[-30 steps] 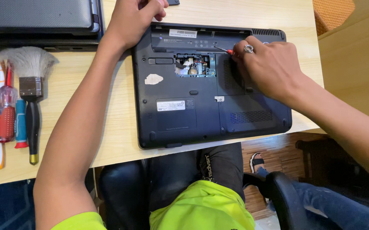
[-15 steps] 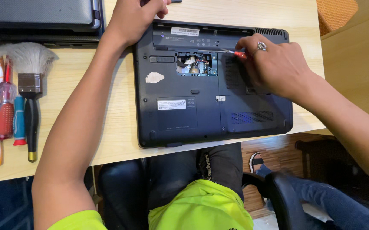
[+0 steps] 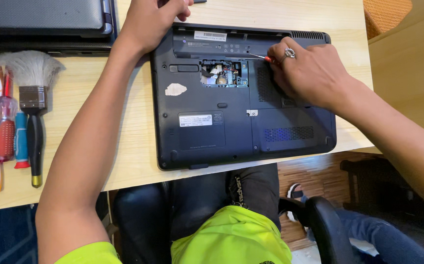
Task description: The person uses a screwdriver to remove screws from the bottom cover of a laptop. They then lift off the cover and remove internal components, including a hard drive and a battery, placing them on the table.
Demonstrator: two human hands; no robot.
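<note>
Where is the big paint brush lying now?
The paint brush lies at the table's left side, beside the screwdrivers, left of the laptop.

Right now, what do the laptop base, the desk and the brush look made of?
Laptop base: dark matte plastic, by its moulded vents and panels. Desk: light wood or wood-look laminate, with faint grain; can't tell which. Brush: pale soft bristles, shiny metal band, glossy black handle, probably plastic or lacquered wood.

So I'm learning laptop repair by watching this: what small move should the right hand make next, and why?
Probably seat the screwdriver tip squarely in the screw hole before turning: the right hand holds it slanted over the upturned laptop, the tip near the rear edge, while the left hand steadies the far corner.
</note>
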